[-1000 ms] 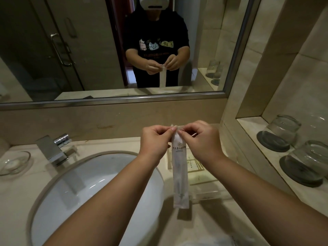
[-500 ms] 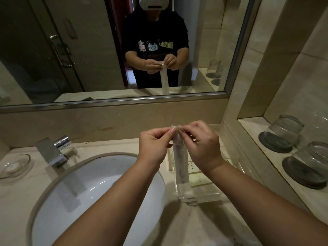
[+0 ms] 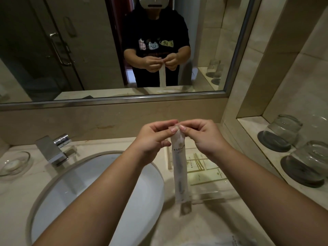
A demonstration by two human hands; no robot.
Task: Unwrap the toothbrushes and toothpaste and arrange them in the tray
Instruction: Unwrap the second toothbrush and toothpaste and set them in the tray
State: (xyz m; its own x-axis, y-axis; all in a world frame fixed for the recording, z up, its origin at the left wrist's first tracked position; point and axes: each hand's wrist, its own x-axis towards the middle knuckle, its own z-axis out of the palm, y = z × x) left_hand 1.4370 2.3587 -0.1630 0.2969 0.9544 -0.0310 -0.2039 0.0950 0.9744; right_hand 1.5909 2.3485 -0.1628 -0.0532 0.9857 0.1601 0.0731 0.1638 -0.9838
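Hands stay together mid-frame: left hand (image 3: 152, 139) and right hand (image 3: 207, 137) pinch the toothbrush packet (image 3: 180, 167) at its top, still hanging before the tray (image 3: 213, 195).

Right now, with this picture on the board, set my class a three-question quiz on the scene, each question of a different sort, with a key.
1. True or false: the left hand and the right hand both pinch the top edge of the toothbrush packet.
2. How does the packet hang?
A) lying in the sink
B) upright above the counter, in front of the clear tray
C) flat on a towel
3. Fill in: ____ glasses stand on dark coasters on the right-hand shelf.

Key: 1 true; 2 B; 3 two.
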